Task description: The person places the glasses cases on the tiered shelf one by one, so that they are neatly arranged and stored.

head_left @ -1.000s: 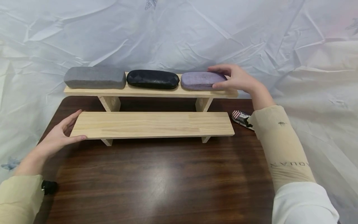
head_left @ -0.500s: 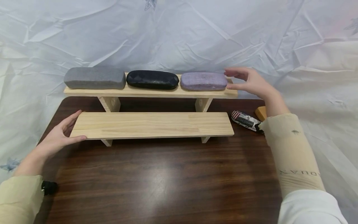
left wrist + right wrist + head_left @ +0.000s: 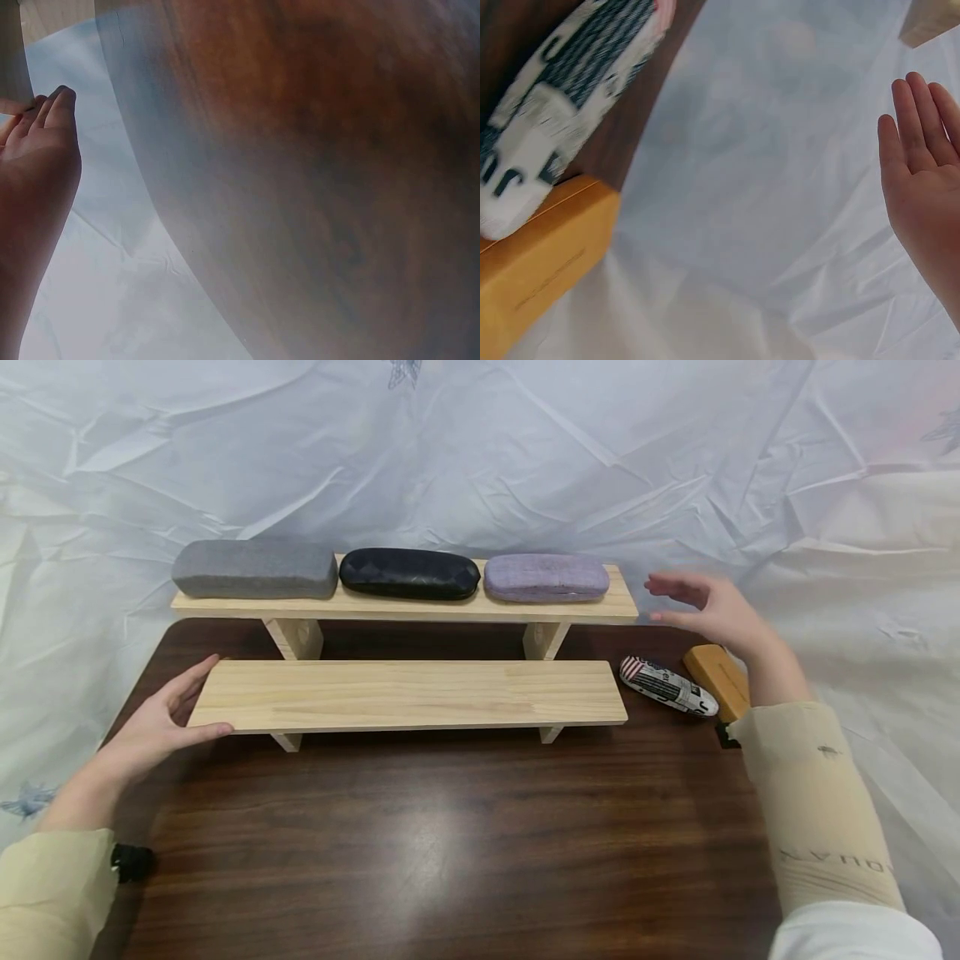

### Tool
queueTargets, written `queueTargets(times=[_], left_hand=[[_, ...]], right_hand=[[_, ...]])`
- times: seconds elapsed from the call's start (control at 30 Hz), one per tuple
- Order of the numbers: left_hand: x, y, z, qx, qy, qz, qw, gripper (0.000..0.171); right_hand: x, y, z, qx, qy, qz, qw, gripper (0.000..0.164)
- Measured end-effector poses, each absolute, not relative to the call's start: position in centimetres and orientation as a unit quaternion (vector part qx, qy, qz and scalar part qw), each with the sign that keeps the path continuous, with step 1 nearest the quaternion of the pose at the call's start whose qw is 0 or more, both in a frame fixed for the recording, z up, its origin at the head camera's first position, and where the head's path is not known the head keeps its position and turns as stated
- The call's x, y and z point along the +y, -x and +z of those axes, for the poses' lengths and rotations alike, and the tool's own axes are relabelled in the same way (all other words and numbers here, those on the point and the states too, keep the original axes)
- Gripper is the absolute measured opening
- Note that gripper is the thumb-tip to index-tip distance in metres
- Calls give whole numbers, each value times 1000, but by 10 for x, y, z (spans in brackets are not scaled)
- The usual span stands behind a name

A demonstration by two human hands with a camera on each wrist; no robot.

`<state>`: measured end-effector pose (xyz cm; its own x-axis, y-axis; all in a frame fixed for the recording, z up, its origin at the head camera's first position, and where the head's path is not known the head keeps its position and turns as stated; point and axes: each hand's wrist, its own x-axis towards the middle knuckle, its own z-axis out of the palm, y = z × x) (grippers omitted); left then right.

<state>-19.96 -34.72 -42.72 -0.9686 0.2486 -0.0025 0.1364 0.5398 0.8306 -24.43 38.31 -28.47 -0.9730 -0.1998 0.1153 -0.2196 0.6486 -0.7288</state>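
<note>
My left hand (image 3: 153, 727) holds the left end of the lower board of a two-tier wooden shelf (image 3: 408, 693), thumb at its front edge and fingers at the back corner. Beyond the shelf's right end, my right hand (image 3: 716, 606) is in the air with nothing in it; the right wrist view shows its fingers (image 3: 922, 124) extended. On the upper board lie a grey glasses case (image 3: 255, 568), a black glasses case (image 3: 408, 573) and a lilac glasses case (image 3: 546, 577), side by side. The lilac one is closest to my right hand and apart from it.
Right of the shelf, a newspaper-print glasses case (image 3: 667, 685) and an orange-brown case (image 3: 718, 677) lie on the dark wooden table (image 3: 420, 843); the right forearm partly covers the orange-brown one. Crumpled white sheeting (image 3: 480, 452) hangs behind the table and along its sides.
My right hand has let go of the lilac glasses case and moved right and towards me, uncovering the orange-brown case. The left hand stays on the board.
</note>
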Motion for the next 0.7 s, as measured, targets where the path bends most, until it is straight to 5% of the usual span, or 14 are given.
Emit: queueTargets(times=[0.7], left_hand=[[-345, 200, -425, 871, -114, 474, 59, 105]], right_hand=[[447, 214, -353, -921, -24, 388, -34, 62]])
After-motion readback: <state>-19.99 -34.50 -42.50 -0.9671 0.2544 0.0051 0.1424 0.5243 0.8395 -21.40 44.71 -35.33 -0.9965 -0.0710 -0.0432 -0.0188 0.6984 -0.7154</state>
